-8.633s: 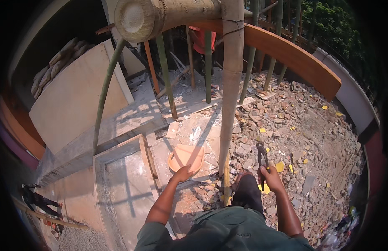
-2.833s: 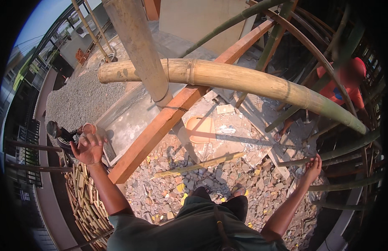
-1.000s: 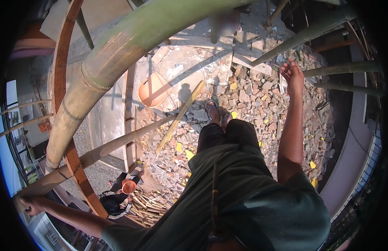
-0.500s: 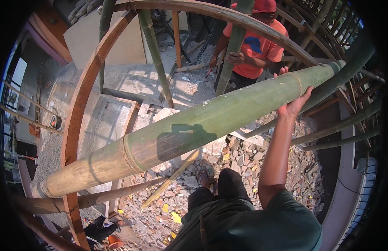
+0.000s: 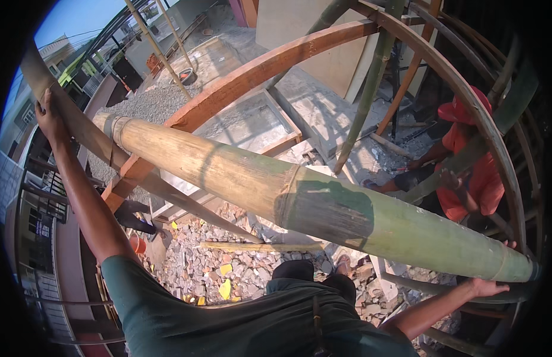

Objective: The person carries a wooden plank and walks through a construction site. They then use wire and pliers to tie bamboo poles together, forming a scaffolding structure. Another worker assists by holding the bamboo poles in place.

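Note:
A thick bamboo pole (image 5: 246,178), pale at its left end and green toward the right, lies across the view in front of me. At its far right end, my right hand (image 5: 487,288) grips the pole from below, with fingertips showing over its far side. On the left my raised left hand (image 5: 50,119) holds a thinner brown bamboo pole (image 5: 79,128). This one slants down to the right, passing under the thick pole's pale end. A curved wooden rib (image 5: 246,71) arches beyond the thick pole, its lower part crossing beneath it.
Broken rubble (image 5: 252,273) covers the ground at my feet, with a thin stick (image 5: 264,246) on it. A person in a red cap and orange shirt (image 5: 475,172) crouches at right behind upright green bamboo (image 5: 368,89). A gravel heap (image 5: 151,107) and a bucket (image 5: 186,75) stand farther left.
My view has swung left. My left arm has come into view, its hand on the brown pole. My right hand is still on the thick pole, now nearer its right end.

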Available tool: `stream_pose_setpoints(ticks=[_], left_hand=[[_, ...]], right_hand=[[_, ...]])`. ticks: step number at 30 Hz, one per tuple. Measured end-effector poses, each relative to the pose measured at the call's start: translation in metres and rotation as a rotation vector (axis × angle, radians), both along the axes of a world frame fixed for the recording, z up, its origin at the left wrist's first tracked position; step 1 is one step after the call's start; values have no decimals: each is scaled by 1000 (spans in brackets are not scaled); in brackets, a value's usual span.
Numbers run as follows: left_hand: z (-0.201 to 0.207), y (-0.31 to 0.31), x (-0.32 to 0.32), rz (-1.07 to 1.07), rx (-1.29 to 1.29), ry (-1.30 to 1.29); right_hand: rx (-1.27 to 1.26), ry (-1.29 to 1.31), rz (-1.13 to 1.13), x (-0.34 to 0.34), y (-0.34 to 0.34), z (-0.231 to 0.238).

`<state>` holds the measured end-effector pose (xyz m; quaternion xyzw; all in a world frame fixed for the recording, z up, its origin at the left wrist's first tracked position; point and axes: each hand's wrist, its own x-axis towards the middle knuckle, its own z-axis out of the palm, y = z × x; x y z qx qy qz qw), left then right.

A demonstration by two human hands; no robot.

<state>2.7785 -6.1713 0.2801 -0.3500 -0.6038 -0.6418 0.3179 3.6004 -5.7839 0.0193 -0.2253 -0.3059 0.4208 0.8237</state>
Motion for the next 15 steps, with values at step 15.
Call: stream_pose_setpoints(ticks=[15], left_hand=[[-23,-32,37,470,14,148]], right_hand=[[324,76,231,-30,86,5]])
